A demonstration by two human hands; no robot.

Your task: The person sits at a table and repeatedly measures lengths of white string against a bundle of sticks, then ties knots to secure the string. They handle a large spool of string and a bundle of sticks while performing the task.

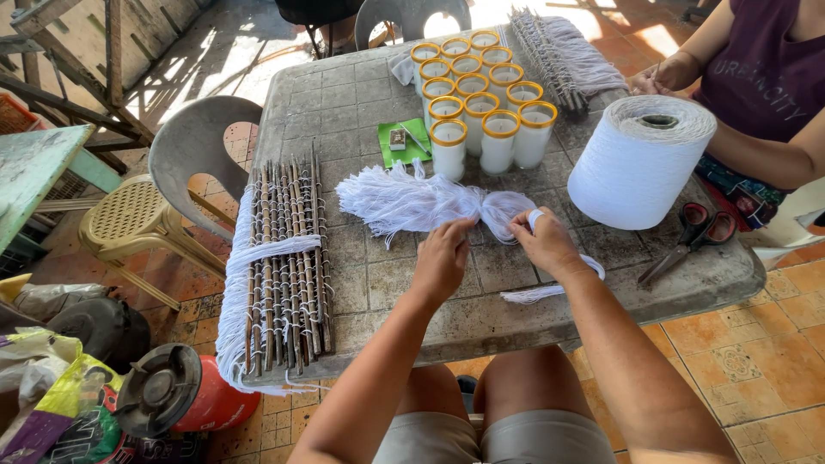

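A worn grey table (361, 94) carries a big cone of white string (640, 159), a rack of sticks wound with string (288, 258) and a cluster of white candles in yellow-rimmed glasses (477, 103). At mid-table lies a bundle of white string (412, 202) (cinched at its middle). The left hand (443, 258) pinches it there; the right hand (546, 245), grip closed, holds a loose strand.

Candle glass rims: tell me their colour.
Yellow-orange rims on the candle glasses, seen in the head view.
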